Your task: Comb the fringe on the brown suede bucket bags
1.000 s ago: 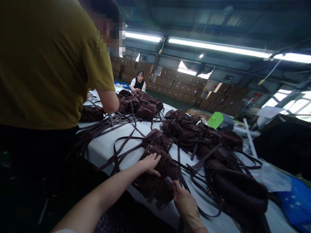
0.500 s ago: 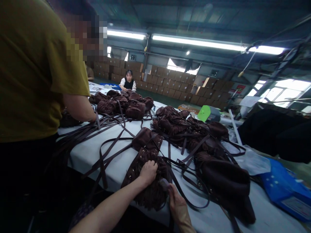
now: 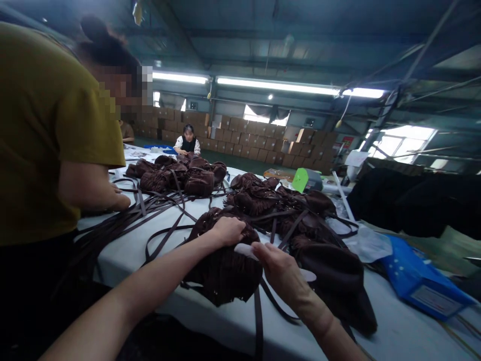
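Note:
A dark brown fringed bag (image 3: 225, 276) lies in front of me at the near edge of the table. My left hand (image 3: 228, 231) is closed on its upper part, the fingers curled into the brown material. In my right hand (image 3: 276, 265) is a pale, flat tool (image 3: 245, 250). One end points at the fringe and a rounded white end sticks out behind the palm; its exact kind is unclear. The tool's tip is close to the bag, but I cannot tell if it touches. Straps spread from the bag over the white tabletop (image 3: 131, 255).
More brown bags (image 3: 259, 195) are heaped across the table, and one large bag (image 3: 330, 276) lies to the right. A blue box (image 3: 421, 281) stands at the right edge. To the left, a co-worker in an olive shirt (image 3: 48, 135) leans over long straps (image 3: 108, 225). Another person (image 3: 188, 143) is at the far end.
My left hand has shifted its grip on the bag, whose top flap now looks folded or turned over. The right hand has risen with the pale tool. My view has tilted up.

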The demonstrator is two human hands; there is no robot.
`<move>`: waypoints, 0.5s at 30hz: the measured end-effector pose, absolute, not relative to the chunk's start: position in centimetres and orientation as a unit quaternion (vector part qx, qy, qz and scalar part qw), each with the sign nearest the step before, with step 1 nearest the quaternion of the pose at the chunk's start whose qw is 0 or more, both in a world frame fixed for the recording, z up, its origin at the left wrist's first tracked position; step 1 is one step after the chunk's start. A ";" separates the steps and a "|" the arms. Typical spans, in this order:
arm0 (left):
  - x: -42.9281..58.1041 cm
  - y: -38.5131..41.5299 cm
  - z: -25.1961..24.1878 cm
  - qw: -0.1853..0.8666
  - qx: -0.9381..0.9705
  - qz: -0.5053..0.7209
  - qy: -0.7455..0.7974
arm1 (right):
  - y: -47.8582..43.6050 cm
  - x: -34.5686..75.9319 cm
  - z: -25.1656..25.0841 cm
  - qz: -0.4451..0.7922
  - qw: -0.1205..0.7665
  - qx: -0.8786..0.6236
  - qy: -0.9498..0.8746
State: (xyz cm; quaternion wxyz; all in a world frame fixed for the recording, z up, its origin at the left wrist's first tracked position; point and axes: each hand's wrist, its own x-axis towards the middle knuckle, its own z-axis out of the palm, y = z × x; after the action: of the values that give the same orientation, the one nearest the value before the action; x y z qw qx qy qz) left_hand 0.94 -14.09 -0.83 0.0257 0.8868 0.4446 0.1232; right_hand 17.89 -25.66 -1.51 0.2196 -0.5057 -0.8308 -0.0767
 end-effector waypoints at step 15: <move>-1.7 -14.5 3.5 -0.040 0.831 0.195 0.519 | -32.9 11.6 -5.6 0.055 0.282 -0.440 -0.851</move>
State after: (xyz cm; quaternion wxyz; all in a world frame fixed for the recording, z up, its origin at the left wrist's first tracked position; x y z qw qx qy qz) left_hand -1.71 -14.53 3.48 -0.0397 0.8310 0.5193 0.1951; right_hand 11.64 -32.87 -5.57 0.2819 -0.4397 -0.8510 0.0553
